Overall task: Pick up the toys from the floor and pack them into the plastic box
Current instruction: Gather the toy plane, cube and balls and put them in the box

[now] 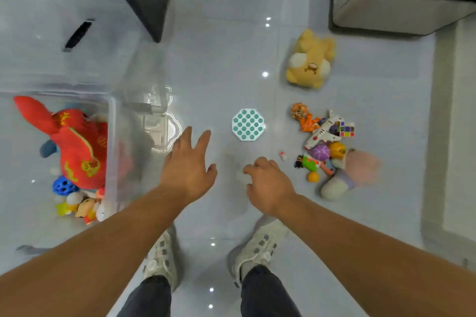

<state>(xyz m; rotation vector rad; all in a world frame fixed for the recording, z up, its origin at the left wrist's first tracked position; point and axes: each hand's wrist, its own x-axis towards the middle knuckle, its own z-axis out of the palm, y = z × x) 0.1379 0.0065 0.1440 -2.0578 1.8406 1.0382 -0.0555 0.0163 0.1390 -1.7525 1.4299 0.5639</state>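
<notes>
hovering empty hands: left (189,165), right (268,184), over bare floor (226,59).

Glossy tiled floor (221,59) — clear smooth plastic box (113,121), fuzzy cloth bear (310,59), red fabric plush (77,141).

Glossy pale tiled floor (219,54) strewn with toys beside a clear storage box.

The plastic box (113,136) rests on the floor at 9 o'clock. Near centre lies a teal-dotted octagonal pop toy (248,124). At 1 o'clock a yellow plush bear (310,59) lies alone. At 3 o'clock sits a heap: an orange figure (304,117), a white toy plane (323,131), a colour cube (346,129), a purple ball (320,152) and a blurred pink-and-grey plush (347,177). A tiny red-and-white piece (282,155) lies just left of the heap. Two grey shoes (257,247) stand at 6 o'clock.
</notes>
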